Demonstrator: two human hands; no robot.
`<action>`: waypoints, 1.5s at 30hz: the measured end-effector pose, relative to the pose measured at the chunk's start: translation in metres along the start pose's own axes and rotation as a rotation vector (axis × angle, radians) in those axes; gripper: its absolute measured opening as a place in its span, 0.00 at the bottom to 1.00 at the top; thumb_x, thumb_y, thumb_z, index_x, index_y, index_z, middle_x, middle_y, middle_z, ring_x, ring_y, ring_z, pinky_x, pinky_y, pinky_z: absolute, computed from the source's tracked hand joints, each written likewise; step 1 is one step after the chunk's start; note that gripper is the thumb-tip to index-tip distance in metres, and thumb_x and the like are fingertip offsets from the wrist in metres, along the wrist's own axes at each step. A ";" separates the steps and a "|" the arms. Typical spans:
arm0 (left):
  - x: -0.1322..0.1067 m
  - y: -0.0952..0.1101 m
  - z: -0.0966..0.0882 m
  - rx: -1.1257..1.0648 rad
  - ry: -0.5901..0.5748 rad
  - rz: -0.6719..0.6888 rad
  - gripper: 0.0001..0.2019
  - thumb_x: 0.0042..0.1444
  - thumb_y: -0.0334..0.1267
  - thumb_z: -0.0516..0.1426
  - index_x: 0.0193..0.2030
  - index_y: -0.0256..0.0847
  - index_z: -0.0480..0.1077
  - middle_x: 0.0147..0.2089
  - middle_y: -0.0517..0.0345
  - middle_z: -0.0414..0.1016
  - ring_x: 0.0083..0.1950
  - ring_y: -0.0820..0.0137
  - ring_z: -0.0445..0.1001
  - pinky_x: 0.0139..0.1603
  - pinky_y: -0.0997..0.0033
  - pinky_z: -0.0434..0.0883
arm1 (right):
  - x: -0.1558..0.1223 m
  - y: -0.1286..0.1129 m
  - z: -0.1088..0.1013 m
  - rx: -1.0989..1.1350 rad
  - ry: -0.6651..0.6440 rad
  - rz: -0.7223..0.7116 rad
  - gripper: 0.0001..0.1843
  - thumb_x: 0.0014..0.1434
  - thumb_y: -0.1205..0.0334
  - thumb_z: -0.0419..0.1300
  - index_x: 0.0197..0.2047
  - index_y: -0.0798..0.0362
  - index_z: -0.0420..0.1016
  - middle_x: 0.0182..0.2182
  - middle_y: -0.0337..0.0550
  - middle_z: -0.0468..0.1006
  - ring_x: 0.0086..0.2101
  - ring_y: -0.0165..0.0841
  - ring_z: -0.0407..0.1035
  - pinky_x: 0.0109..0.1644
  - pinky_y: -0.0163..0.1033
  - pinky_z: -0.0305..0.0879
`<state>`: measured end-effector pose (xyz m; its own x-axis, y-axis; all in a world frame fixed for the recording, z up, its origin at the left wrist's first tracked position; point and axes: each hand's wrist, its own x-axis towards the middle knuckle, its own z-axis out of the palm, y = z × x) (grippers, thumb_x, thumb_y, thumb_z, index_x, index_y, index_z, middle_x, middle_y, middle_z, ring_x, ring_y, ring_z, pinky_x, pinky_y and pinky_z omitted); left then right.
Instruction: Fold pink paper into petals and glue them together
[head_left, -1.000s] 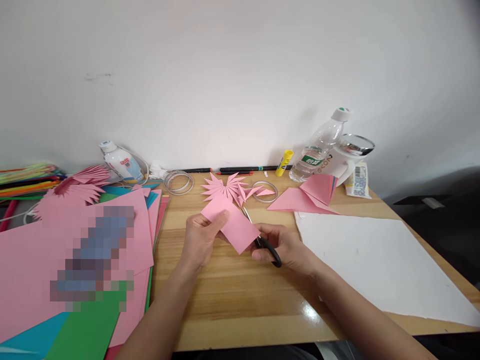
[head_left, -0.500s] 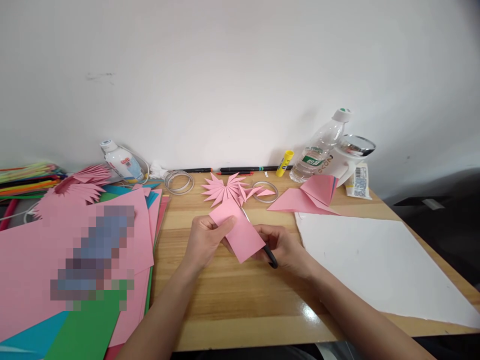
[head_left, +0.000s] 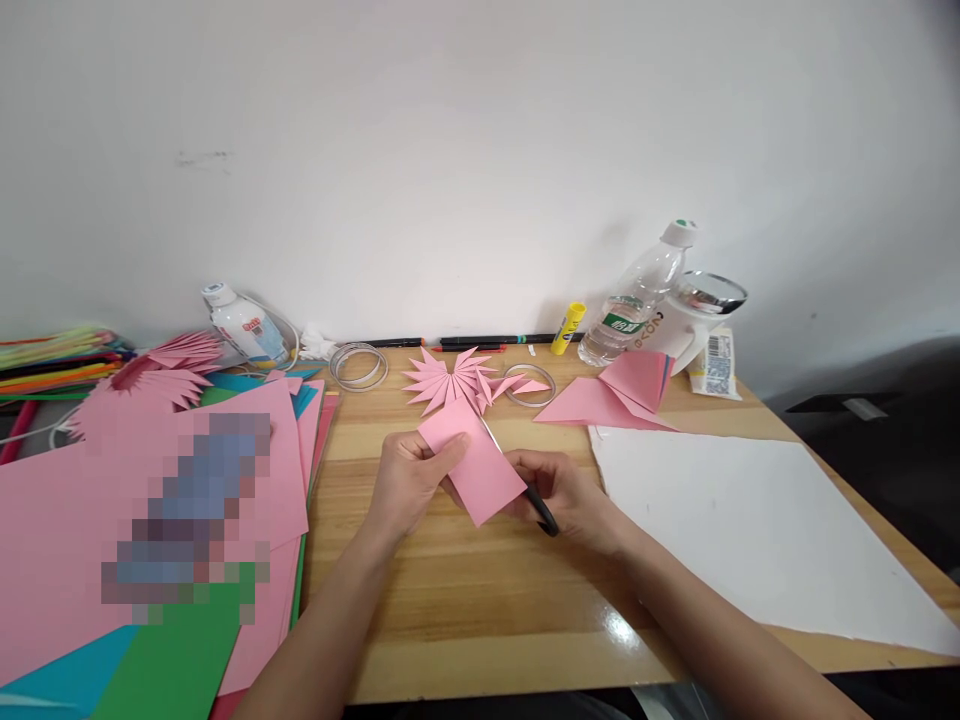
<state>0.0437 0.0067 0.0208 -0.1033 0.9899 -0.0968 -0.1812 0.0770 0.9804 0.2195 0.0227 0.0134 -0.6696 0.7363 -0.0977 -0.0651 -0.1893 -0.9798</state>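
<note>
I judge cutting barely begun: left hand (head_left: 409, 487) pinches the whole pink paper (head_left: 474, 462), right hand (head_left: 576, 497) grips scissors (head_left: 546, 518); one spiky flower (head_left: 448, 378) lies finished.

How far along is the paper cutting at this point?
Done: a spiky pink cutout lies at the back of the table, a second cutout on the stacked sheets at left. In hand: the left hand pinches a pink rectangle, uncut as far as shows, while the right hand holds scissors with the blades behind it. Left: probably all its cuts; a folded pink sheet lies by the bottle.
</note>
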 end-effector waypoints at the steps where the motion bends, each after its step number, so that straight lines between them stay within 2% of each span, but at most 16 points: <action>1: 0.000 0.000 0.000 0.004 -0.001 0.000 0.09 0.43 0.38 0.63 0.19 0.34 0.73 0.18 0.61 0.73 0.18 0.74 0.69 0.15 0.78 0.67 | 0.000 0.001 0.000 -0.006 -0.001 -0.002 0.17 0.42 0.60 0.68 0.37 0.56 0.72 0.27 0.38 0.74 0.30 0.28 0.66 0.35 0.31 0.61; 7: 0.001 0.000 0.000 0.011 -0.024 -0.017 0.09 0.44 0.39 0.63 0.21 0.34 0.73 0.20 0.59 0.75 0.18 0.73 0.70 0.15 0.77 0.68 | 0.000 0.003 -0.001 -0.063 0.022 -0.009 0.16 0.42 0.58 0.67 0.34 0.57 0.73 0.26 0.38 0.72 0.27 0.26 0.62 0.30 0.30 0.58; 10: 0.000 0.000 0.001 0.002 -0.015 -0.032 0.10 0.43 0.40 0.63 0.20 0.34 0.73 0.21 0.58 0.75 0.18 0.73 0.70 0.15 0.77 0.68 | 0.001 0.006 -0.001 -0.071 0.023 0.004 0.13 0.43 0.58 0.65 0.31 0.58 0.72 0.21 0.35 0.68 0.22 0.23 0.58 0.25 0.29 0.54; 13: 0.000 0.002 0.002 -0.006 -0.016 -0.040 0.11 0.42 0.41 0.63 0.21 0.33 0.74 0.21 0.56 0.75 0.18 0.72 0.70 0.15 0.76 0.68 | 0.002 0.009 -0.003 -0.144 0.145 0.012 0.14 0.44 0.59 0.63 0.35 0.57 0.71 0.19 0.34 0.67 0.20 0.24 0.58 0.24 0.30 0.55; 15: 0.000 0.002 0.002 -0.019 -0.025 -0.047 0.13 0.43 0.43 0.63 0.24 0.32 0.75 0.22 0.55 0.76 0.18 0.71 0.71 0.14 0.75 0.69 | 0.002 0.009 -0.007 -0.326 0.347 -0.026 0.19 0.45 0.61 0.61 0.42 0.56 0.70 0.22 0.37 0.72 0.23 0.28 0.63 0.28 0.33 0.59; 18: 0.000 0.004 0.003 -0.052 -0.025 -0.062 0.15 0.43 0.44 0.63 0.27 0.31 0.75 0.23 0.53 0.77 0.19 0.70 0.72 0.15 0.73 0.70 | 0.001 0.007 -0.020 -0.803 0.643 -0.062 0.19 0.49 0.64 0.57 0.46 0.52 0.70 0.30 0.41 0.77 0.30 0.34 0.69 0.34 0.36 0.61; 21: 0.000 0.005 0.003 -0.094 -0.030 -0.075 0.16 0.42 0.46 0.63 0.28 0.30 0.74 0.25 0.51 0.77 0.20 0.69 0.73 0.17 0.72 0.72 | -0.002 0.003 -0.038 -1.250 0.768 0.045 0.19 0.52 0.66 0.54 0.48 0.48 0.70 0.38 0.43 0.77 0.35 0.38 0.70 0.34 0.37 0.60; 23: 0.000 0.004 0.004 -0.121 -0.044 -0.083 0.18 0.43 0.47 0.63 0.30 0.29 0.74 0.27 0.49 0.78 0.24 0.66 0.75 0.19 0.70 0.73 | -0.006 0.000 -0.050 -1.429 0.816 0.168 0.19 0.54 0.66 0.53 0.50 0.48 0.69 0.40 0.44 0.77 0.36 0.41 0.71 0.31 0.38 0.57; 26: 0.001 0.003 0.004 -0.141 -0.067 -0.080 0.21 0.45 0.50 0.61 0.34 0.29 0.73 0.30 0.46 0.78 0.31 0.61 0.77 0.25 0.67 0.75 | -0.012 -0.004 -0.063 -1.542 0.807 0.321 0.20 0.54 0.62 0.55 0.52 0.49 0.67 0.39 0.45 0.77 0.37 0.42 0.71 0.29 0.37 0.55; 29: 0.002 0.002 0.005 -0.157 -0.088 -0.062 0.23 0.45 0.53 0.60 0.33 0.29 0.73 0.29 0.45 0.78 0.35 0.58 0.78 0.29 0.65 0.76 | -0.018 -0.011 -0.068 -1.590 0.684 0.409 0.22 0.52 0.61 0.57 0.52 0.50 0.67 0.40 0.48 0.77 0.39 0.43 0.70 0.30 0.37 0.55; 33: 0.004 0.000 0.005 -0.182 -0.079 -0.054 0.25 0.43 0.55 0.61 0.31 0.29 0.73 0.28 0.45 0.78 0.37 0.56 0.77 0.32 0.62 0.76 | -0.019 -0.021 -0.067 -1.684 0.578 0.493 0.19 0.53 0.66 0.55 0.50 0.49 0.70 0.37 0.51 0.77 0.38 0.43 0.71 0.33 0.39 0.56; 36: 0.005 -0.003 0.005 -0.189 -0.082 -0.063 0.24 0.41 0.54 0.62 0.30 0.29 0.73 0.30 0.44 0.79 0.39 0.55 0.77 0.34 0.61 0.76 | -0.016 -0.026 -0.067 -1.745 0.536 0.554 0.17 0.55 0.71 0.51 0.47 0.54 0.70 0.36 0.54 0.77 0.38 0.45 0.71 0.36 0.43 0.57; 40: 0.006 -0.007 0.006 -0.195 -0.122 -0.089 0.24 0.42 0.55 0.61 0.33 0.30 0.73 0.35 0.43 0.79 0.39 0.56 0.77 0.36 0.61 0.75 | -0.013 -0.027 -0.067 -1.777 0.533 0.617 0.17 0.55 0.76 0.47 0.44 0.58 0.71 0.36 0.58 0.76 0.42 0.51 0.68 0.39 0.50 0.58; 42: 0.006 -0.009 0.007 -0.212 -0.148 -0.100 0.25 0.43 0.56 0.60 0.34 0.31 0.72 0.36 0.42 0.79 0.40 0.57 0.77 0.37 0.62 0.75 | -0.012 -0.028 -0.060 -1.750 0.592 0.537 0.16 0.56 0.75 0.47 0.43 0.59 0.71 0.36 0.60 0.76 0.43 0.52 0.68 0.40 0.53 0.58; 44: 0.005 -0.011 0.008 -0.219 -0.185 -0.109 0.26 0.44 0.57 0.58 0.35 0.32 0.72 0.36 0.42 0.79 0.40 0.57 0.77 0.36 0.63 0.75 | -0.009 -0.026 -0.048 -1.579 0.645 0.287 0.14 0.60 0.68 0.47 0.45 0.58 0.71 0.36 0.59 0.76 0.41 0.48 0.69 0.41 0.50 0.60; 45: 0.005 -0.012 0.008 -0.213 -0.207 -0.112 0.26 0.45 0.58 0.57 0.35 0.32 0.72 0.35 0.42 0.79 0.40 0.57 0.77 0.35 0.64 0.75 | -0.006 -0.025 -0.041 -1.410 0.660 0.118 0.15 0.61 0.64 0.48 0.49 0.55 0.69 0.38 0.55 0.76 0.40 0.43 0.70 0.41 0.47 0.62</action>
<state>0.0535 0.0115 0.0100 0.1264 0.9815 -0.1436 -0.3832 0.1818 0.9056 0.2553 0.0496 0.0313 -0.1652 0.9775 0.1311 0.9362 0.1972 -0.2910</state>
